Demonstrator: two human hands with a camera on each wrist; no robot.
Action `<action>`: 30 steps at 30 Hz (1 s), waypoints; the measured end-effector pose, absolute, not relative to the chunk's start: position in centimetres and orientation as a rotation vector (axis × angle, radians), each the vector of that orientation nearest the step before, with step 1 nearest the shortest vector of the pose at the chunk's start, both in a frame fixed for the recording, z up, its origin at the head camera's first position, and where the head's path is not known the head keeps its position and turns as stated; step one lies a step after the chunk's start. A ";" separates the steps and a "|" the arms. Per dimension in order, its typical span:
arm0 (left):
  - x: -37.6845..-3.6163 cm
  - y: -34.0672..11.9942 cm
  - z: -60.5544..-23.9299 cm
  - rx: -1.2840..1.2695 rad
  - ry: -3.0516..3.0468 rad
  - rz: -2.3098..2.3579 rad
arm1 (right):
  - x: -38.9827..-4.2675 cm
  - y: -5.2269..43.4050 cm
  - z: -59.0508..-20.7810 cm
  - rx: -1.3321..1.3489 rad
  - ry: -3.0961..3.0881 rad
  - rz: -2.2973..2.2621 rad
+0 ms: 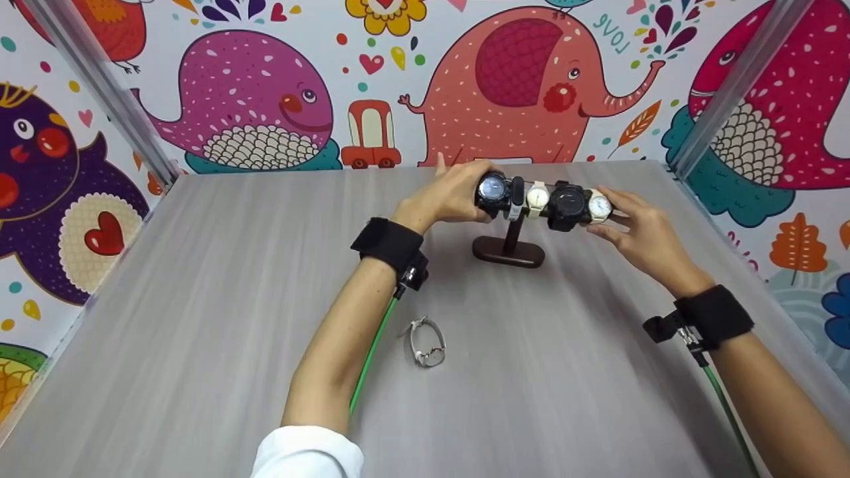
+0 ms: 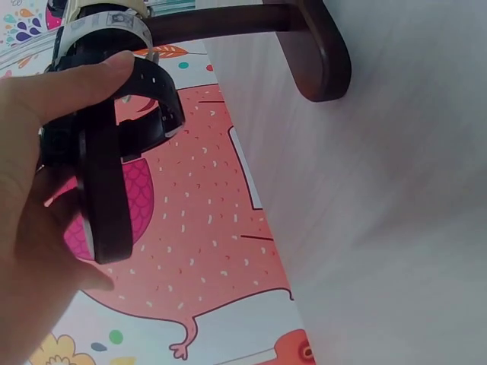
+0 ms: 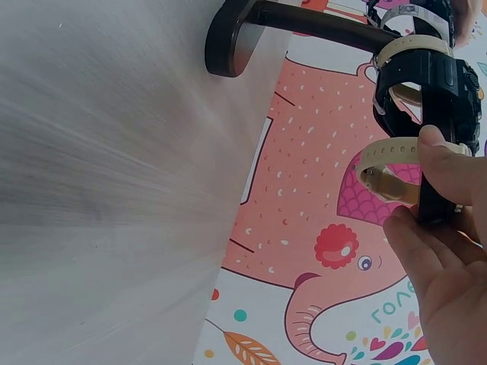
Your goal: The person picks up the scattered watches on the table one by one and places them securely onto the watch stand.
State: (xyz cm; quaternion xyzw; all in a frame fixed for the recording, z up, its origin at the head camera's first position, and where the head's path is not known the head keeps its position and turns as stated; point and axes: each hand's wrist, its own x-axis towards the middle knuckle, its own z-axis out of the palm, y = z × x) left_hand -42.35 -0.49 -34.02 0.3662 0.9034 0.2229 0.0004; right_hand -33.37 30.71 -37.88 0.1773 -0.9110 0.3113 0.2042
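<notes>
A dark wooden T-shaped watch stand (image 1: 509, 251) stands upright on the tabletop, carrying black and cream wristwatches (image 1: 536, 197) along its bar.

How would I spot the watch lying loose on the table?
On the grey table, look nearer the camera than the dark wooden watch stand. A silver metal-band watch lies flat by the left forearm, the only one off the stand's bar.
</notes>
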 end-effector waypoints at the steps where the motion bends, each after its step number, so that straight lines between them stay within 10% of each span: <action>1: -42.3 -0.4 -34.0 1.150 2.838 0.699 | -33.4 30.7 -37.9 0.492 -2.543 0.866; 30: -41.7 -0.4 -34.9 1.145 2.900 0.757 | -33.3 30.8 -37.9 0.492 -2.564 0.868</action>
